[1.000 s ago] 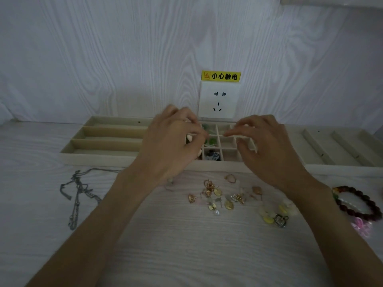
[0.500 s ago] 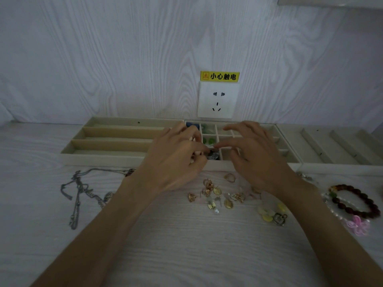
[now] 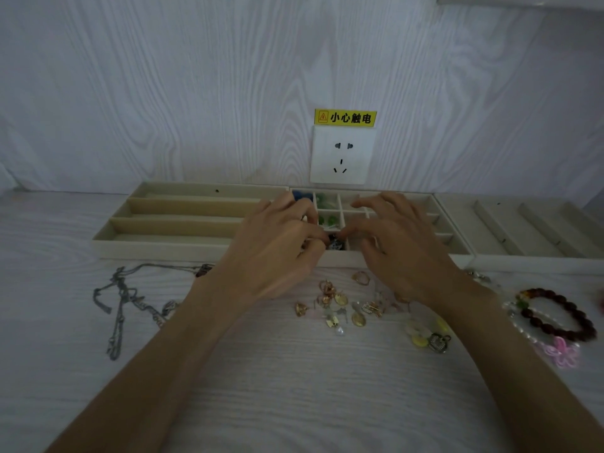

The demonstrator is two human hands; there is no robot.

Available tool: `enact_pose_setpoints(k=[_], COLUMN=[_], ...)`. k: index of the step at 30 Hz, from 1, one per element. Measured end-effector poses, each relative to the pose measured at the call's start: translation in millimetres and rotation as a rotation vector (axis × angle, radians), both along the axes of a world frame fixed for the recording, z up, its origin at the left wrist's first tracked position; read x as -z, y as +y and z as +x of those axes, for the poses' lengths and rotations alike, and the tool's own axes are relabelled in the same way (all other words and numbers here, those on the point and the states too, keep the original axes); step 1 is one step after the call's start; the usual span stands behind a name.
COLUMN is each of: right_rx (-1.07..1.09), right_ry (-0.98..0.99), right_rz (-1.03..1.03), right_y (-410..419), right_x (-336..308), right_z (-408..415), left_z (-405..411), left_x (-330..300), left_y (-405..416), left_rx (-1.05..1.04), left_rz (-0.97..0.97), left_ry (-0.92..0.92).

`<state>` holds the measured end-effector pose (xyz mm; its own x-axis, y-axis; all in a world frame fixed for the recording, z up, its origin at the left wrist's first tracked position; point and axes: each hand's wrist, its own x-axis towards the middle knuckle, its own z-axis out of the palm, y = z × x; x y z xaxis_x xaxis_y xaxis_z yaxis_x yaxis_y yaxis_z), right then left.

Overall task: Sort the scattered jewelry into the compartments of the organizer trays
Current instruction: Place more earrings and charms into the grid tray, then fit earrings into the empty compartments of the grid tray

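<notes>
Fingers of the left hand (image 3: 277, 253) and the right hand (image 3: 402, 253) meet over the gridded middle tray (image 3: 457, 243), the grip of each curled in a pinch above a front compartment where a small dark trinket (image 3: 335, 245) sits; whether either hand actually has hold of it I cannot tell. Green beads (image 3: 327, 220) lie in the cells behind, something blue (image 3: 302, 195) in a back cell. A long-slotted tray (image 3: 170, 223) adjoins on the left and a ridged tray (image 3: 523, 230) on the right, all along the bench's far edge. Nearer, loose gold earrings (image 3: 340, 305) lie scattered mid-bench, a silver chain (image 3: 121, 305) toward the left edge, a dark beaded bracelet (image 3: 562, 312) and a pink flower piece (image 3: 560, 351) toward the right. A wall socket (image 3: 342, 155) with a yellow warning label (image 3: 345, 118) sits behind the trays.
</notes>
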<state>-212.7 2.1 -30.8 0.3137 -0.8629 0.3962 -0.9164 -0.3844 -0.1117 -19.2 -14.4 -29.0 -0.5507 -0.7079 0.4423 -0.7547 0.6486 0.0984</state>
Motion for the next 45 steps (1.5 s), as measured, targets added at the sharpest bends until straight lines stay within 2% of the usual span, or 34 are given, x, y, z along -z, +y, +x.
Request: enact_pose_setpoints(k=[2, 6, 10, 12, 16, 19, 23, 29, 32, 37, 40, 43, 45], right_rx=[-0.005, -0.048, -0.145, -0.157, -0.112, -0.071, -0.069, -0.029, 0.013, -0.009, -0.019, 0.178, 0.294], right_ry=[-0.025, -0.294, -0.554, -0.532, -0.488, -0.452, -0.353, -0.347, -0.392, -0.588, -0.587, -0.539, -0.474], right_rz=[0.020, 0.053, 0.281, 0.370, 0.386, 0.418, 0.521, 0.686, 0.646, 0.660, 0.672, 0.539, 0.530], right_y=[-0.6, 0.4, 9.2, 16.5, 35.3, 51.9, 71.8, 83.3, 79.6, 80.1, 79.3, 73.8, 71.7], right_x=[-1.0, -13.8, -36.4, -46.4, -50.4, -46.6, -40.0, -36.0, -31.2, -22.3, -30.1, -38.6, -40.3], right_z=[-1.6, -6.1, -17.2, -28.9, -52.9, -65.5, -80.1, -79.6, -74.6, -59.9, -68.7, -95.0, -105.4], left_z=[0.8, 2.2, 1.5, -2.8, -19.5, -32.7, -46.0, -60.4, -65.8, -54.1, -43.4, -38.8, -38.2], left_x=[0.7, -8.8, -20.1, -22.2, -14.4, -3.2, 3.3, 8.7, 8.5, 8.3, 6.8, 7.5, 6.6], left_y=[0.3, 2.7, 13.9, 21.4, 31.3, 34.8, 41.0, 49.2, 51.2, 46.1, 40.8, 38.5, 38.9], left_rx=[-0.012, -0.056, -0.050, -0.011, 0.119, 0.196, 0.319, 0.408, 0.406, 0.319, 0.260, 0.228, 0.216], left_rz=[0.024, 0.051, 0.170, 0.224, 0.381, 0.373, 0.410, 0.396, 0.356, 0.316, 0.305, 0.335, 0.354], left_ry=[-0.001, 0.161, 0.410, 0.467, 0.378, 0.219, 0.101, 0.093, 0.106, 0.101, 0.089, 0.083, 0.076])
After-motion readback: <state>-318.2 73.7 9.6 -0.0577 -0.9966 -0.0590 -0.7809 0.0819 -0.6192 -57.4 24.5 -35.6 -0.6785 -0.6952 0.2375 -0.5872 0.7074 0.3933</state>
